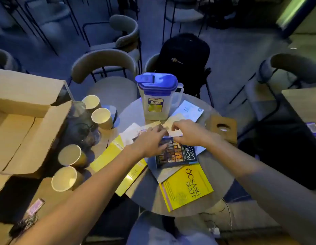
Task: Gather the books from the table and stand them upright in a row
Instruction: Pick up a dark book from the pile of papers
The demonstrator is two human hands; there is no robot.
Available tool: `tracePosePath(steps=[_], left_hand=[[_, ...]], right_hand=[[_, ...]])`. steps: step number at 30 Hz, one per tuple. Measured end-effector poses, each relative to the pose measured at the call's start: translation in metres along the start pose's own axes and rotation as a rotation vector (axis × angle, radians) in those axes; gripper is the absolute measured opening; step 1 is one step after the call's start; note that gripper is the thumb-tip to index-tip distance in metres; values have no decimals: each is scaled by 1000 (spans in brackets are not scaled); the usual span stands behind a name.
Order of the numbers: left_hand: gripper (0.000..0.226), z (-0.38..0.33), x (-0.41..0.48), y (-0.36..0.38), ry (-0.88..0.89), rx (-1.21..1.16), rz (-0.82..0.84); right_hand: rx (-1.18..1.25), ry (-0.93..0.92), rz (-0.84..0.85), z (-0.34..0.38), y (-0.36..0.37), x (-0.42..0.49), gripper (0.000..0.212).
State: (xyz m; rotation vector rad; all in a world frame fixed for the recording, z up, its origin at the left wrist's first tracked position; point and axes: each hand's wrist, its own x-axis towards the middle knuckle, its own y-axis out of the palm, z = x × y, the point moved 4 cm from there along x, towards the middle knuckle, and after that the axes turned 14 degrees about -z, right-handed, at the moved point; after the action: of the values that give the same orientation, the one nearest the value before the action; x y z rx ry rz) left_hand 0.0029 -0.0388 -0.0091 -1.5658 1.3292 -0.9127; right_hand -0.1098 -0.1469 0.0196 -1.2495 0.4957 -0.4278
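Several books lie flat and overlapping on a small round table (213, 175). A dark blue book (178, 154) lies in the middle, a yellow book (187, 186) at the near right, another yellow book (111, 156) at the left, and pale books (176, 121) sit behind. My left hand (150, 140) rests on the blue book's left part with fingers spread. My right hand (189, 131) reaches over the blue book's far edge, fingers curled at it. Whether either hand grips a book is unclear.
A clear jug with a blue lid (158, 96) stands at the table's far side. Several paper cups (102, 117) and an open cardboard box (24, 121) sit to the left. A cardboard piece (222, 129) lies right. Chairs and a black backpack (183, 57) ring the table.
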Motion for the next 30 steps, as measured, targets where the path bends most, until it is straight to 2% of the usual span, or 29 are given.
tracePosePath(steps=[5,9,14,21,26,30], left_hand=[[79,-21,-5,44,64,183,165],[101,-29,-8,71,117,292,137],[119,-25,-6,89,74,346,118],[113,-17,-9,89,10,260,5],[115,-3,-9,77,31,261,-23],[113,13,-14,71,85,252,-18]], right_hand=[[-41,85,105,-23,29,-36,52],[-55,88,109,-31,53,-54,74],[-77,82,69,-37,71,-55,89],[-62,37,25,-34,80,-48,102],[-110,-4,72,-30,78,-32,115],[-81,1,79,-25,75,-17,107]])
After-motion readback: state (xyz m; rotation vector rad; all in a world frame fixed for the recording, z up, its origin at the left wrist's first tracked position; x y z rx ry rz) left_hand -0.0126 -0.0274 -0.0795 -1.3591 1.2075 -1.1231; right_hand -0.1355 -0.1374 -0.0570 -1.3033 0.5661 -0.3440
